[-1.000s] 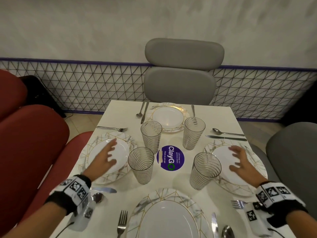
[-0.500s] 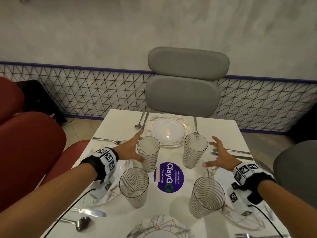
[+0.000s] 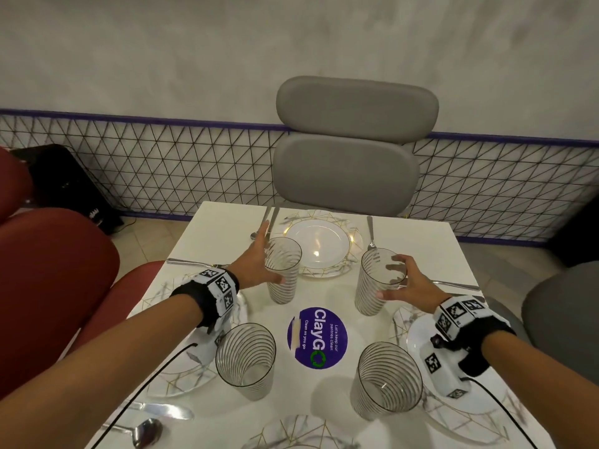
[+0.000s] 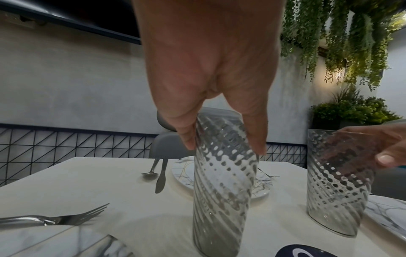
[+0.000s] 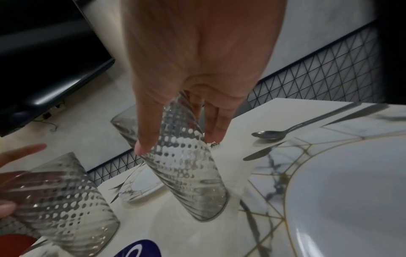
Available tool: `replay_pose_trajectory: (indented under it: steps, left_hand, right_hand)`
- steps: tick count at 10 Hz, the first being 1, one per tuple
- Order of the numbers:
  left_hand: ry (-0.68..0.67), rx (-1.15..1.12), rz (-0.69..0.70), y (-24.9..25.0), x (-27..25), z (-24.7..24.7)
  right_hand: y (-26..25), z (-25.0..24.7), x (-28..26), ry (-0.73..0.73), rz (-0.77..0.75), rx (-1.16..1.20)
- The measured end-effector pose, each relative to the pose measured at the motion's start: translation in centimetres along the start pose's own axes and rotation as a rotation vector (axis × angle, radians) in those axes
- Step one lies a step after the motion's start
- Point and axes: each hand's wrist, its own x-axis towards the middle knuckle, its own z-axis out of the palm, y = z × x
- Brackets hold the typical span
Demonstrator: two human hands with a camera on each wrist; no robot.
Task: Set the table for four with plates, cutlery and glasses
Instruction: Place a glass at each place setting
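Observation:
Four ribbed glasses stand round the middle of the white table [image 3: 220, 228]. My left hand [image 3: 270, 254] grips the far-left glass [image 3: 283, 280], thumb on the near side and fingers round the far side; the left wrist view shows this hand [image 4: 222, 144] on the glass [image 4: 222, 191]. My right hand [image 3: 389, 277] grips the far-right glass [image 3: 369, 293], seen in the right wrist view as hand [image 5: 178, 140] round glass [image 5: 189, 173]. Both glasses stand on the table. The near-left glass [image 3: 246, 361] and near-right glass [image 3: 387, 380] stand untouched. Marbled plates lie at the far side [image 3: 319, 244], left [image 3: 175, 380], right [image 3: 418, 332] and near edge [image 3: 301, 432].
Cutlery flanks the plates: far spoon and knife [image 3: 267, 222], far fork [image 3: 371, 234], left fork [image 3: 191, 262], right knife [image 3: 453, 285], near-left knife [image 3: 162, 411] and spoon [image 3: 146, 432]. A purple sticker [image 3: 316, 338] marks the centre. Grey chairs [image 3: 346, 157] and red chairs [image 3: 55, 286] surround the table.
Both hands left the side plates, reached forward and closed round the two far glasses. The head view has moved forward over the table.

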Motion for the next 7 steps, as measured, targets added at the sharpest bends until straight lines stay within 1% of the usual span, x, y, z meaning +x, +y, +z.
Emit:
replay_pose_trajectory:
  steps: [1, 4, 6, 7]
  left_hand:
    - [-0.005, 0.004, -0.012, -0.03, -0.02, -0.03]
    - [-0.009, -0.001, -0.018, -0.30, -0.21, -0.19]
    - [-0.024, 0.021, -0.025, -0.10, -0.27, -0.13]
    - [-0.023, 0.031, -0.023, -0.11, -0.21, -0.19]
  right_hand:
    - [0.61, -0.50, -0.14, -0.010, -0.005, -0.007]
    - [-0.11, -0.11, 0.13, -0.017, 0.009, -0.062]
    - [-0.22, 0.05, -0.15, -0.027, 0.021, -0.040]
    - [-0.08, 0.05, -0.25, -0.009, 0.032, -0.015]
